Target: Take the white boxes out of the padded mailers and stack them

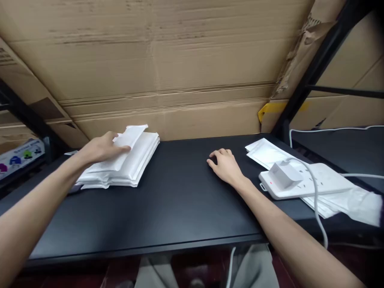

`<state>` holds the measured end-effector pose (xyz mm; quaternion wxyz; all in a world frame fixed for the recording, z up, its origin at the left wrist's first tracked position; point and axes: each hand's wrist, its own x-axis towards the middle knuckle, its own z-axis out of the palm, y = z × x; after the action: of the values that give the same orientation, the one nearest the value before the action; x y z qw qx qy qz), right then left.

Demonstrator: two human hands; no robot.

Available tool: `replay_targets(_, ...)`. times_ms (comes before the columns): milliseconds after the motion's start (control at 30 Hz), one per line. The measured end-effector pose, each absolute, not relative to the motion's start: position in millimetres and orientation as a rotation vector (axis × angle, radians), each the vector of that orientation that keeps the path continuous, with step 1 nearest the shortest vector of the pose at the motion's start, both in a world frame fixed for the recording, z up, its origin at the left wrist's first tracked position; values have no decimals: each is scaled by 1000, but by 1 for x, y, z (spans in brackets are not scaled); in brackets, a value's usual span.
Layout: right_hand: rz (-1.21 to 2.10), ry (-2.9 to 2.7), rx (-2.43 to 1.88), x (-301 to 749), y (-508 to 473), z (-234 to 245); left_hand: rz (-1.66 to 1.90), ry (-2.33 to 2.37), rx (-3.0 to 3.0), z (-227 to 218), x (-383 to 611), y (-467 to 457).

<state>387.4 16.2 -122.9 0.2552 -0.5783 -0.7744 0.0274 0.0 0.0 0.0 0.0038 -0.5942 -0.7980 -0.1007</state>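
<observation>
My left hand (100, 149) rests on top of a stack of white padded packets (129, 166) at the left of the black table (180, 200). Its fingers and thumb close on the topmost packet (127, 140), whose far end is lifted slightly. My right hand (225, 164) lies near the middle of the table with its fingers curled down onto the surface, holding nothing that I can see.
A white power strip (315, 182) with a plugged-in white adapter (283, 174) and cable lies at the right on flat white bags (265, 152). A cardboard wall (180, 80) stands behind the table. Black shelf posts frame both sides.
</observation>
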Motion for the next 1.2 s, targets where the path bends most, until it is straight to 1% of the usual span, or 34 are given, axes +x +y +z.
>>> replay_targets(67, 67, -2090, -1432, 380, 11, -119, -454, -2552, -1823, 7, 16, -8)
replay_targets(100, 72, -2084, -1339, 377, 8, -117, -585, -2537, -1857, 10, 26, -13)
replay_targets(267, 213, -2101, -938, 363, -12, -104, -1558, -2325, -2183, 6, 88, -23)
replay_targets(300, 247, -2110, -892, 362, -15, -103, -1759, -2317, -2131, 3, 102, -23)
replay_targets(400, 274, -2089, -856, 359, -20, -104, -2188, -2249, -2087, -14, 142, -21)
replay_targets(533, 231, -1973, -970, 357, -17, -110, -2487, -2201, -2078, -41, 174, -16)
replay_targets(633, 271, -1879, -986, 360, -10, -111, -2490, -2165, -2080, -56, 172, -10)
replay_targets(833, 380, -1753, -1007, 372, 5, -107, -2039, -1887, -1811, -72, 124, -1)
replay_targets(1033, 464, -1566, -1194, 381, 17, -110, -1756, -1951, -2105, -83, 97, 0)
replay_targets(1200, 530, -1466, -1244, 386, 25, -115, -1760, -2010, -2319, -77, 100, -4)
